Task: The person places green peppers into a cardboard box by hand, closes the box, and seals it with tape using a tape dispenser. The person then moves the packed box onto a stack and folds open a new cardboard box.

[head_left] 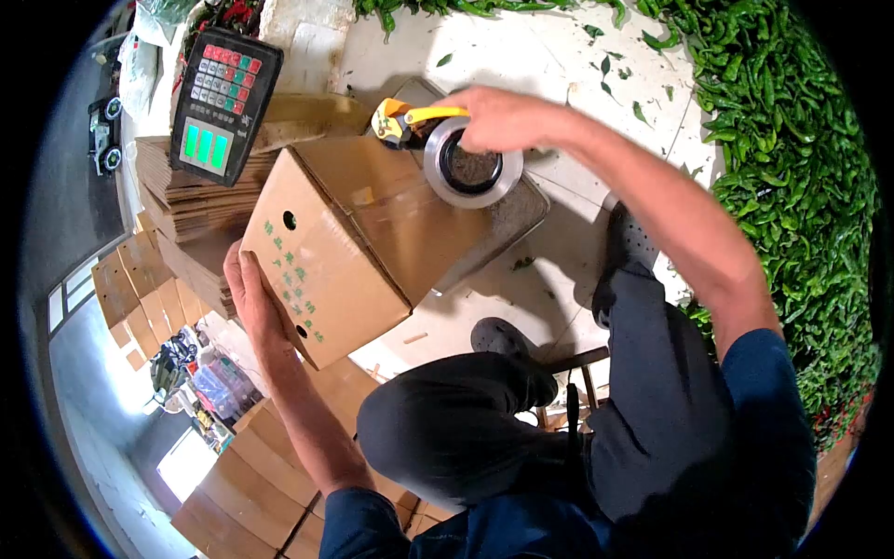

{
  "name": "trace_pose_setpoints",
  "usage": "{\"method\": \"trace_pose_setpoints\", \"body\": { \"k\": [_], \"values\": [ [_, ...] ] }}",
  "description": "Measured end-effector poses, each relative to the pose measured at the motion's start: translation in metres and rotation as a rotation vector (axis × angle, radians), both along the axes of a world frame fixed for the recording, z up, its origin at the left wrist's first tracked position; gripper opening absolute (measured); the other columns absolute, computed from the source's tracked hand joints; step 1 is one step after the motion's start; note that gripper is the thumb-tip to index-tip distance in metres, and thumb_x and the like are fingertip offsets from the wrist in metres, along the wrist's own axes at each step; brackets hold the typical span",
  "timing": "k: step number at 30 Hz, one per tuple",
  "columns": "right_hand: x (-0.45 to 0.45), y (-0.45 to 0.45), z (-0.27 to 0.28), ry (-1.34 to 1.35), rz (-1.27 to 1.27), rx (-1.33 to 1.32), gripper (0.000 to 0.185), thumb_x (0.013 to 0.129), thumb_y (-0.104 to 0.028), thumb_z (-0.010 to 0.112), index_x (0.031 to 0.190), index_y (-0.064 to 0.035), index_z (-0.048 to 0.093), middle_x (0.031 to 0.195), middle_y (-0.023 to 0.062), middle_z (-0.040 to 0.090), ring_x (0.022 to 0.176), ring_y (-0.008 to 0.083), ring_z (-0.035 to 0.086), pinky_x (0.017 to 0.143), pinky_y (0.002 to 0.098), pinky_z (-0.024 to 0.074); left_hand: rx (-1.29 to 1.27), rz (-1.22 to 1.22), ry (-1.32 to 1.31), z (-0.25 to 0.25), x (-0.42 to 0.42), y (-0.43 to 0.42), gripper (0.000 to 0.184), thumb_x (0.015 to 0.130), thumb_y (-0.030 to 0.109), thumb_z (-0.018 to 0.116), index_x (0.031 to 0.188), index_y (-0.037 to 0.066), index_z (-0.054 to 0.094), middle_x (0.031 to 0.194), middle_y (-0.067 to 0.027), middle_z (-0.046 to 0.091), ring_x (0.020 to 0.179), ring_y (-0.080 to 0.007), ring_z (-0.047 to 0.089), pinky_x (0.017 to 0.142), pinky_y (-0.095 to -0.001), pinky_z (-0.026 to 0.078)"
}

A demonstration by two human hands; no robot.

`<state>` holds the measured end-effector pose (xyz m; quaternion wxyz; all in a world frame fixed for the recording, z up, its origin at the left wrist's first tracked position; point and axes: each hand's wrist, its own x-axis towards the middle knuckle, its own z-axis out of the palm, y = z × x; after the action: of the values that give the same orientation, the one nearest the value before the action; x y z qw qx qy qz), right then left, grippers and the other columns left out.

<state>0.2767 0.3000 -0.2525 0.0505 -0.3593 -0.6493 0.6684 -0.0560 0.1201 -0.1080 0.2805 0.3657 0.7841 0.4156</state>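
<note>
A cardboard box [307, 256] with green printing and round holes is tilted in front of me. My left hand [258, 296] holds its left side, thumb and fingers at the edge. Over the box's far right end, my right hand [503, 119] is closed round a yellow tape dispenser [389, 121]. The dispenser carries a large tape roll [431, 170], and its cutting head points left over the box. A metal scale platform [521, 219] shows partly beneath the box. Most of the right fingers' grip is hidden behind the hand.
A scale display [226, 107] with lit green digits stands at the upper left, beside stacked flat cardboard [186, 200]. Green peppers [787, 149] are heaped along the right. More cardboard boxes [247, 484] lie at the lower left. My knees are close below the box.
</note>
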Motion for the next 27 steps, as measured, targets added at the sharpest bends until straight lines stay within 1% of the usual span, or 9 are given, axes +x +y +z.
{"method": "trace_pose_setpoints", "body": {
  "k": [6,9,13,16,20,22,24,25,27],
  "values": [
    [0.021,-0.012,0.005,0.069,0.174,0.204,0.076,0.075,-0.001,0.057,0.149,-0.0127,0.049,0.091,0.0065,0.068,0.070,0.0129,0.056,0.065,0.0296,0.0491,0.004,-0.037,0.018,-0.003,-0.008,-0.005,0.039,0.108,0.033,0.052,0.132,0.003,0.054,0.118,-0.0069,0.061,0.107,-0.0132,0.055,0.096,-0.0289,0.045],
    [0.053,-0.048,0.048,-0.188,0.182,-0.141,0.074,0.077,-0.007,0.060,0.150,-0.0059,0.044,0.082,0.0136,0.068,0.069,0.0225,0.064,0.063,0.0356,0.0539,-0.041,-0.063,0.076,0.003,0.003,-0.001,0.039,0.108,0.034,0.052,0.131,0.003,0.055,0.118,-0.0070,0.061,0.108,-0.0131,0.055,0.097,-0.0287,0.044],
    [0.087,-0.110,0.054,-0.177,0.332,-0.215,0.077,0.078,-0.007,0.059,0.151,0.0008,0.039,0.098,0.0242,0.065,0.085,0.0297,0.069,0.076,0.0390,0.0584,-0.020,-0.051,0.008,-0.004,-0.009,-0.003,0.044,0.106,0.038,0.054,0.132,0.003,0.054,0.118,-0.0067,0.061,0.107,-0.0133,0.055,0.096,-0.0290,0.045],
    [0.097,-0.160,0.042,-0.136,0.263,-0.091,0.078,0.079,-0.009,0.060,0.153,-0.0003,0.037,0.103,0.0281,0.062,0.099,0.0379,0.065,0.089,0.0485,0.0539,-0.065,-0.032,0.034,0.000,0.000,-0.005,0.046,0.106,0.040,0.054,0.134,0.003,0.052,0.117,-0.0068,0.061,0.106,-0.0139,0.056,0.094,-0.0299,0.046],
    [0.095,-0.192,0.016,0.014,-0.006,0.094,0.084,0.077,-0.008,0.062,0.155,0.0001,0.032,0.100,0.0282,0.062,0.088,0.0429,0.066,0.085,0.0466,0.0555,-0.055,0.140,0.020,0.004,0.030,-0.021,0.047,0.106,0.041,0.054,0.134,0.003,0.052,0.115,-0.0079,0.062,0.104,-0.0148,0.058,0.091,-0.0302,0.048],
    [0.078,-0.175,0.024,0.033,-0.185,-0.055,0.084,0.076,-0.002,0.060,0.155,-0.0005,0.034,0.112,0.0273,0.063,0.101,0.0367,0.066,0.093,0.0411,0.0532,-0.026,0.256,0.018,-0.004,0.034,-0.042,0.048,0.106,0.043,0.053,0.132,0.002,0.053,0.114,-0.0089,0.062,0.102,-0.0149,0.059,0.089,-0.0311,0.049],
    [0.058,-0.147,0.028,0.084,-0.316,-0.005,0.081,0.075,0.002,0.058,0.153,-0.0028,0.039,0.111,0.0230,0.066,0.100,0.0284,0.067,0.090,0.0363,0.0538,-0.150,0.245,-0.051,-0.005,0.021,-0.077,0.053,0.106,0.045,0.052,0.136,0.002,0.051,0.119,-0.0104,0.062,0.107,-0.0164,0.060,0.093,-0.0336,0.050],
    [0.049,-0.122,0.025,0.122,-0.363,0.124,0.079,0.074,0.003,0.058,0.152,-0.0047,0.044,0.105,0.0193,0.069,0.093,0.0232,0.069,0.083,0.0342,0.0557,-0.169,0.232,-0.123,-0.003,0.024,-0.081,0.055,0.106,0.046,0.051,0.138,0.002,0.050,0.123,-0.0107,0.062,0.110,-0.0173,0.060,0.094,-0.0348,0.050],
    [0.039,-0.048,0.042,0.044,-0.106,-0.128,0.078,0.073,0.002,0.058,0.150,-0.0104,0.049,0.087,0.0093,0.068,0.076,0.0153,0.065,0.066,0.0319,0.0532,-0.171,0.200,-0.302,0.001,0.043,-0.084,0.058,0.106,0.048,0.049,0.143,0.004,0.047,0.131,-0.0111,0.060,0.117,-0.0195,0.060,0.097,-0.0370,0.051]
  ]
}}
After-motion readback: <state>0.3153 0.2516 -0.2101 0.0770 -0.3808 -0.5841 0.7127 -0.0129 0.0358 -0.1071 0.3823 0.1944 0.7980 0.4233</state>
